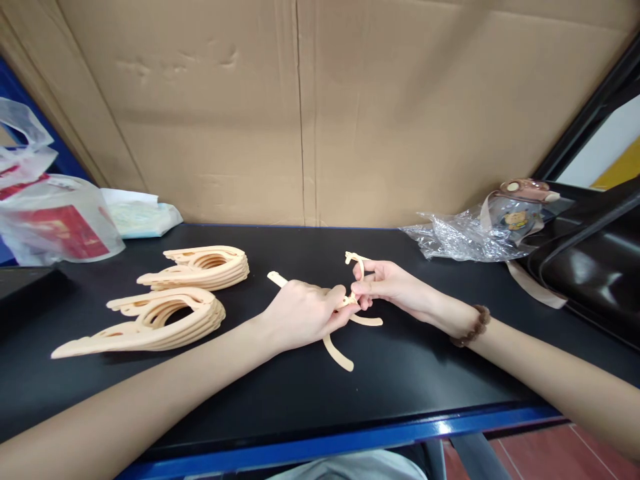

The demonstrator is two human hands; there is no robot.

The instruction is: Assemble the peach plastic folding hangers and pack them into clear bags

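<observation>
Near the middle of the black table (240, 393), both my hands hold parts of a cream plastic folding hanger. My left hand (305, 310) is closed around its arm pieces; one arm end (277, 279) sticks out at the upper left, and a curved arm (339, 353) shows below the fingers. My right hand (383, 283) pinches the curved hook piece (361, 268) beside the left fingertips, where the parts meet. Another curved strip (367, 321) shows beneath the hands. Fingers hide most of the joint, so I cannot tell whether the pieces are connected.
To the left lie two stacks of folded hangers, a farther stack (220, 270) and a nearer stack (195, 327). Behind them stand a plastic bag (60, 220) and a tissue pack (145, 219). Crumpled clear plastic (450, 237) and a black bag (590, 253) are at right. Cardboard (225, 120) closes the back.
</observation>
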